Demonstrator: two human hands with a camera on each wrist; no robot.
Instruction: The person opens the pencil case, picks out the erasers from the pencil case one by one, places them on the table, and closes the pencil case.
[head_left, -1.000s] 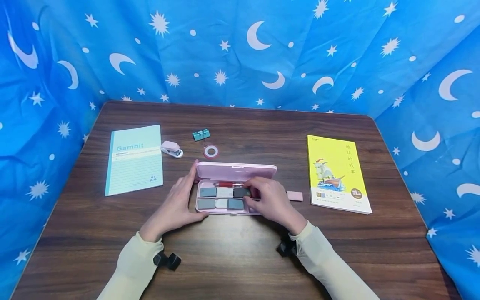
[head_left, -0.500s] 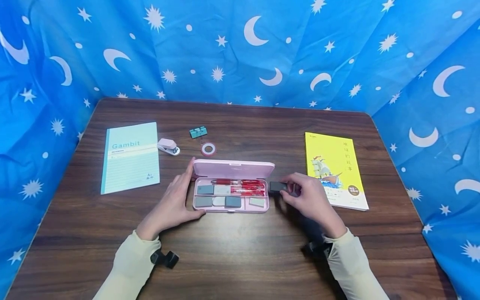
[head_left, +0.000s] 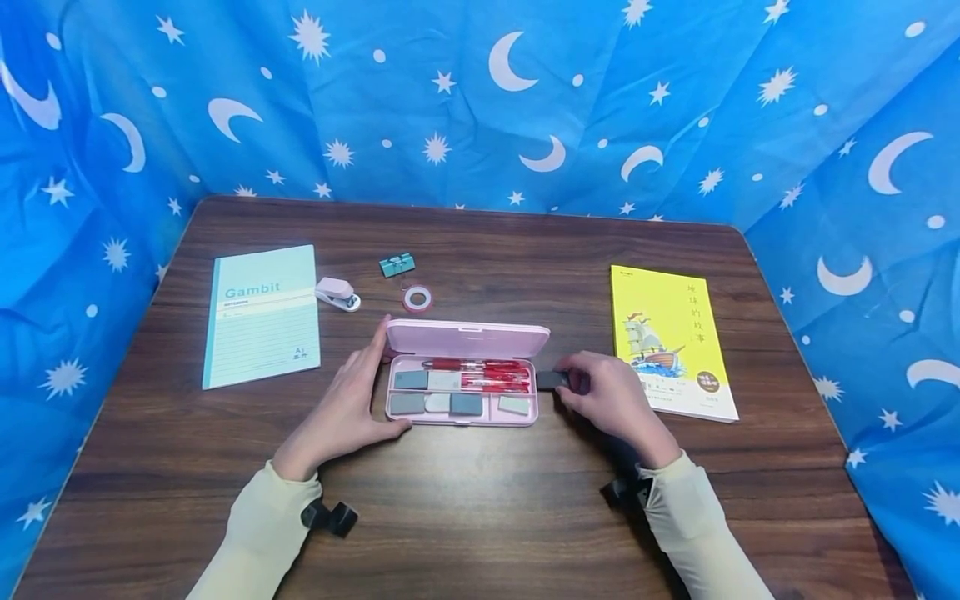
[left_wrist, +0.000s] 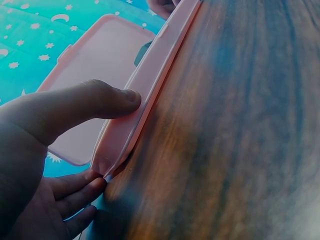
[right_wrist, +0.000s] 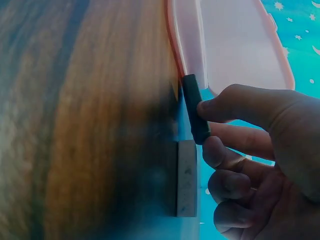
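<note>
An open pink pencil case [head_left: 517, 422] lies mid-table, its lid [head_left: 468, 337] raised at the back. Red pens [head_left: 495, 375] and several grey and white erasers [head_left: 467, 404] fill its compartments. My left hand [head_left: 348, 404] grips the case's left end, thumb [left_wrist: 117, 100] on the front wall and fingers around the side. Just off the right end, my right hand [head_left: 611, 392] pinches a black eraser [right_wrist: 195, 107] between thumb and fingers. Below it in the right wrist view sits a pale block-shaped eraser [right_wrist: 187, 180], which the hand hides in the head view.
A light blue notebook [head_left: 262, 317] and a small pink-and-white stapler [head_left: 338, 293] are at the left. Behind the case are a teal binder clip [head_left: 397, 265] and a tape roll [head_left: 417, 298]. The yellow book [head_left: 667, 333] lies right of my right hand.
My right hand has lifted the black eraser out of the case and carried it right, then lowered it beside the case's right end. The left hand has kept its hold.
</note>
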